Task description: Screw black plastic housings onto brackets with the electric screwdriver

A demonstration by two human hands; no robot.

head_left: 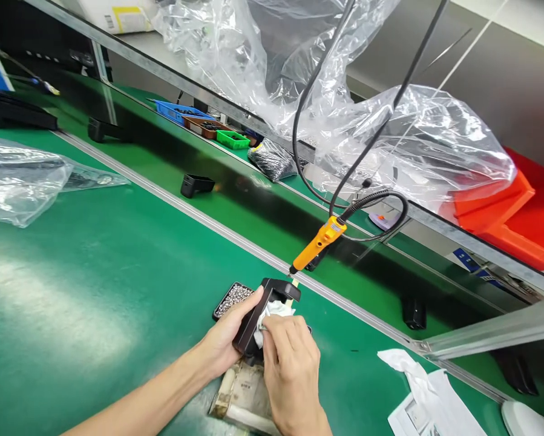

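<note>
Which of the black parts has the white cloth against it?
The black part held in the left hand; the right hand holds the white cloth against it. The other black parts lie untouched by either hand.

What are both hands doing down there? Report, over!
Left hand gripping black casing. Right hand pinching white cloth against it. Orange corded tool just beyond, clear of both hands.

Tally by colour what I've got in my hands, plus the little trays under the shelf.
Black device: 1
White cloth: 1
Blue tray: 1
Brown tray: 1
Green tray: 1
Total: 5
</note>
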